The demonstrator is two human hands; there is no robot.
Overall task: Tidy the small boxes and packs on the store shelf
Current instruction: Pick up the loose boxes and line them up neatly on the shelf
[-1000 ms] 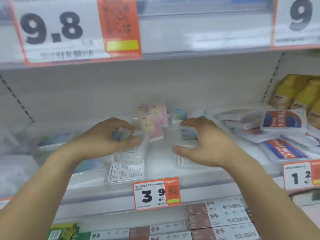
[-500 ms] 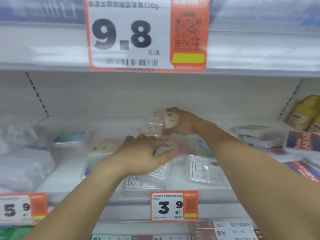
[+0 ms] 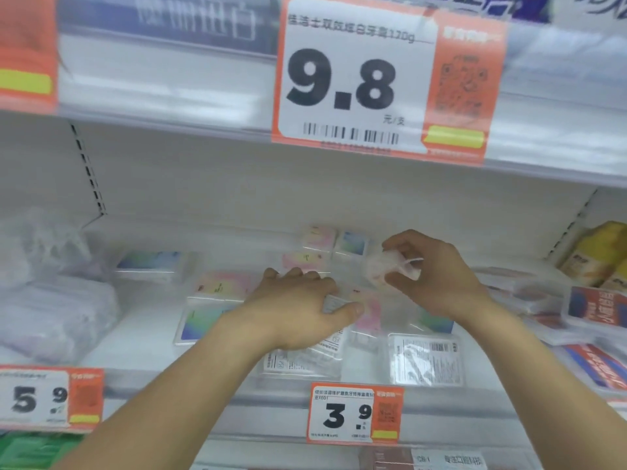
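Several small clear packs with pink or blue-green labels lie scattered on the white shelf (image 3: pixel 142 337). My left hand (image 3: pixel 298 307) grips a clear pack (image 3: pixel 334 303) above a pile of packs lying label-down (image 3: pixel 302 362) at the shelf's front. My right hand (image 3: pixel 431 276) holds a small pinkish pack (image 3: pixel 383 269) lifted off the shelf, just right of the packs at the back (image 3: pixel 319 239). Another clear pack (image 3: pixel 425 359) lies back-side up at the front right, below my right wrist.
Soft clear bags (image 3: pixel 51 300) fill the shelf's left end. Red-and-blue flat packs (image 3: pixel 597 307) and yellow packs (image 3: pixel 600 252) crowd the right. Price tags 3.9 (image 3: pixel 354 413) and 5.9 (image 3: pixel 47 398) hang on the front rail. The upper shelf edge carries a 9.8 tag (image 3: pixel 380 79).
My right hand came back from the rear of the shelf, moving right and nearer with the small pinkish pack. The left hand stays on its pack. The view shifted left and closer.
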